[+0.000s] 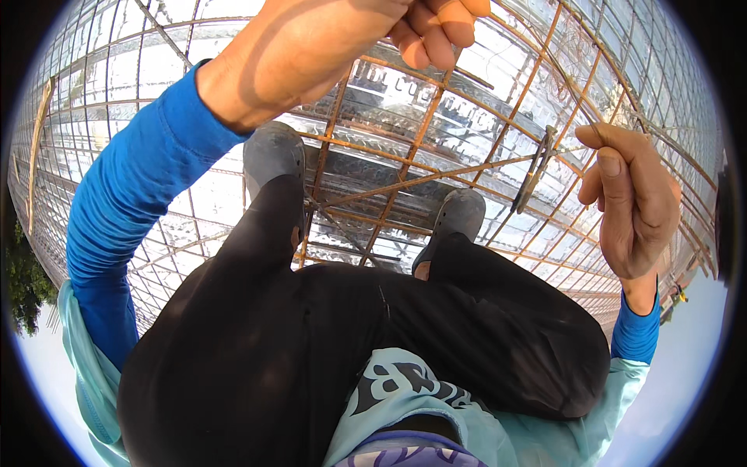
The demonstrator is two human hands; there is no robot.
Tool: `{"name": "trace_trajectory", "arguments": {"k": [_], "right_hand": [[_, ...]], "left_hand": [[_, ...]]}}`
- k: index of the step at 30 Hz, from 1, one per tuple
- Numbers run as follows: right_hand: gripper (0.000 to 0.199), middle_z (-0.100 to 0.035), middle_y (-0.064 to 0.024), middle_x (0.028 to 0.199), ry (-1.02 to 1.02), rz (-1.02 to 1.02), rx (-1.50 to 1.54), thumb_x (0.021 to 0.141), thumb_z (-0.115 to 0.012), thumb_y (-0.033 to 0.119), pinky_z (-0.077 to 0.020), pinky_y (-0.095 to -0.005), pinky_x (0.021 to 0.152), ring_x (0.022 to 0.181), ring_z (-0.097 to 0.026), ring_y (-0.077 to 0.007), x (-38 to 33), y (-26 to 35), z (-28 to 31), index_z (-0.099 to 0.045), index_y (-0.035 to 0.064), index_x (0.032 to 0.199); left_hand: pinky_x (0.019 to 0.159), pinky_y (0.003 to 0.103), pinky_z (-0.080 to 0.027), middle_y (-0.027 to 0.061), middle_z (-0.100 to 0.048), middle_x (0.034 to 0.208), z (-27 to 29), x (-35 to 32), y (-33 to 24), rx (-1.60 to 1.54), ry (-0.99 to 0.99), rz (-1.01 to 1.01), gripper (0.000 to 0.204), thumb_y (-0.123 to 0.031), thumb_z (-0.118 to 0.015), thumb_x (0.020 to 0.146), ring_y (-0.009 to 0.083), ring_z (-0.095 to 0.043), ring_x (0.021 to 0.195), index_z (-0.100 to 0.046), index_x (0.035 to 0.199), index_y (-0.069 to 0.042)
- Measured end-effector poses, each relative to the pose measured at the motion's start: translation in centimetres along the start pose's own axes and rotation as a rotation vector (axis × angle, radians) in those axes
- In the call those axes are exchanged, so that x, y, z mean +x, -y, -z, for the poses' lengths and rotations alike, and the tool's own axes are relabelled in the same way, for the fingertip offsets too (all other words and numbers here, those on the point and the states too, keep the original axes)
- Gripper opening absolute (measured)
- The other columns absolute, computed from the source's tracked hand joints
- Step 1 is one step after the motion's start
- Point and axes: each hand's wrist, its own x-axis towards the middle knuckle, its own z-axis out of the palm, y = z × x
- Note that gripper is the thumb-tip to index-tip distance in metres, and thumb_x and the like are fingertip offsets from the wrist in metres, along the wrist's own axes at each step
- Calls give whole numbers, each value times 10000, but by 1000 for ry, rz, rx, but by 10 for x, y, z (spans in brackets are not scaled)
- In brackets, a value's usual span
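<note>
My left hand (432, 31) is at the top edge, its fingers curled in; the picture's edge and the hand itself hide what they grip, if anything. On the right, my right hand (634, 194) has thumb and forefinger drawn together above the rusty bar mesh. A thin strand of wire (574, 89) passes close to its fingertips, but I cannot tell whether they hold it. Just left of that hand, a pair of worn metal pincers (535, 173) rests at the crossing bars, touched by neither hand.
My feet in grey shoes (276, 152) (461, 212) stand on the rebar grid (411, 148). Shiny silver sheeting (373, 101) lies under it. Loose thin wires (576, 39) show at upper right. A wooden strip (37, 148) lies at far left, near green foliage (25, 272).
</note>
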Motion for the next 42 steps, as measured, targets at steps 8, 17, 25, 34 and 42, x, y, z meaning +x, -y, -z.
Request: {"name": "trace_trajectory", "arguments": {"k": [8,17,25,34,42], "right_hand": [[195,-737,-116,873,237,-394,211,1091,-545,113,-494,-289,549,577,-655,-156,33,2,-48,-691,16,1176],[177,-616,-193,766,320,-527,544,969,-597,-17,-507,-432,604,672,-645,-402,7,-10,-140,-630,1,1143],[435,-713,-210,937,143,-578,545,943,-611,-43,-539,-430,662,718,-693,-368,5,-11,-178,-641,60,1365],[329,-685,-155,816,77,-581,365,943,-558,-69,-547,-384,674,753,-709,-311,-18,-46,-171,-683,52,1222],[353,-669,-148,828,138,-511,67,875,-580,-95,-524,-450,648,736,-673,-370,-29,-41,-197,-678,89,1159]], "left_hand": [[577,252,-546,103,-739,824,47,-4,22,342,-38,-78,332,-265,-564,1096,128,-697,626,-736,978,-6],[504,218,-476,42,-694,655,49,-19,75,153,-126,220,319,-253,-665,1039,86,-643,553,-753,835,-25],[467,221,-440,53,-639,597,69,-16,72,296,-59,575,393,-363,-627,1059,104,-609,495,-739,859,-44],[553,227,-396,-15,-611,670,103,-44,92,653,-120,435,221,-210,-719,1015,35,-510,609,-726,927,-7],[591,303,-471,76,-681,750,75,-71,110,888,-140,465,134,-114,-712,963,118,-566,629,-729,1021,6]]}}
